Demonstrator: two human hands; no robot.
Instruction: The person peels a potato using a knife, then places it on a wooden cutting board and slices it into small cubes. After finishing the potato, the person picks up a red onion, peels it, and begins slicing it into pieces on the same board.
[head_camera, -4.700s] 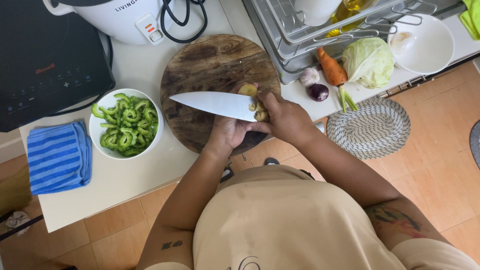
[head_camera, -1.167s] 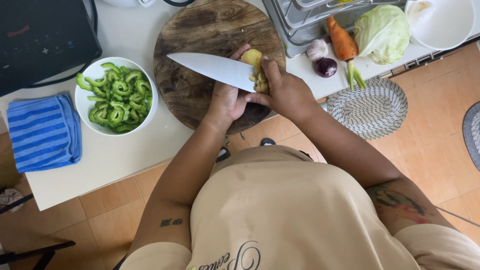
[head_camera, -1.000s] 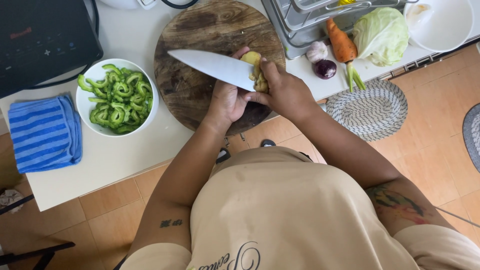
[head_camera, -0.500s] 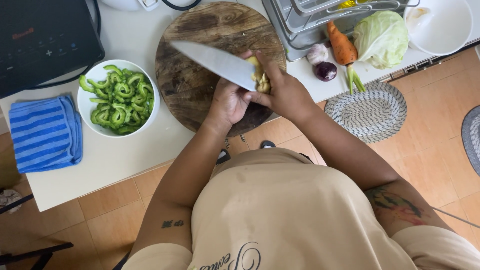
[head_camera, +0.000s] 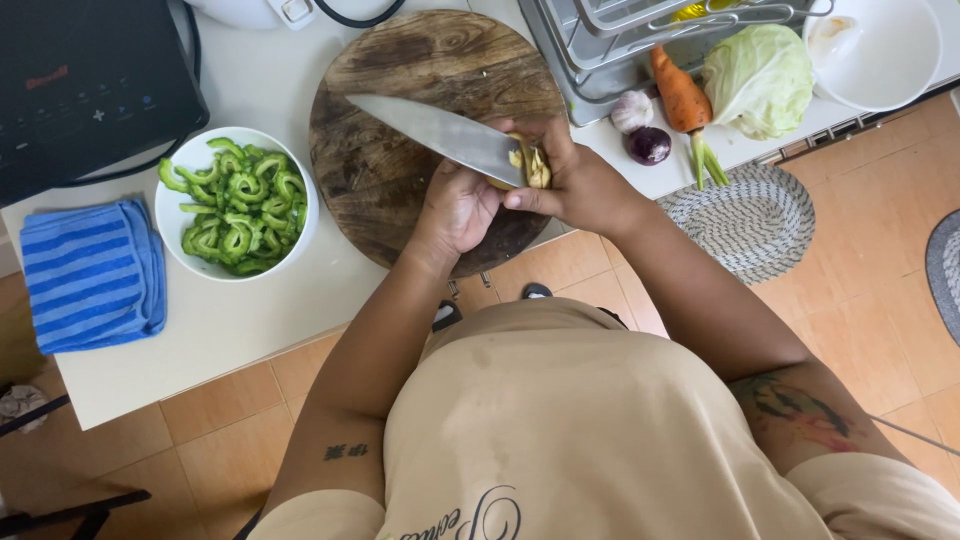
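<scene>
Hands over the round cutting board (head_camera: 400, 120): left hand (head_camera: 460, 205) clamped on the knife (head_camera: 440, 135), right hand (head_camera: 575, 185) pinching a small, knobbly, firm, probably slippery yellowish root (head_camera: 530, 165), best held at its ends; carrot (head_camera: 682, 95) at two o'clock.

The knife in my left hand (head_camera: 458, 205) has a plain silver-grey steel blade (head_camera: 435, 135), and the knobbly root piece in my right hand (head_camera: 580, 185) shows pale yellow-tan (head_camera: 530, 165) against the round dark-brown wooden board (head_camera: 400, 90) with its lighter worn grain. Beside it, a white round bowl (head_camera: 180, 165) holds bright green curled slices (head_camera: 240, 205), and the folded cloth (head_camera: 90, 275) is blue with darker blue stripes. Further off I see an orange carrot (head_camera: 678, 92), a pale green cabbage (head_camera: 760, 80) and a dark purple onion (head_camera: 649, 145).
</scene>
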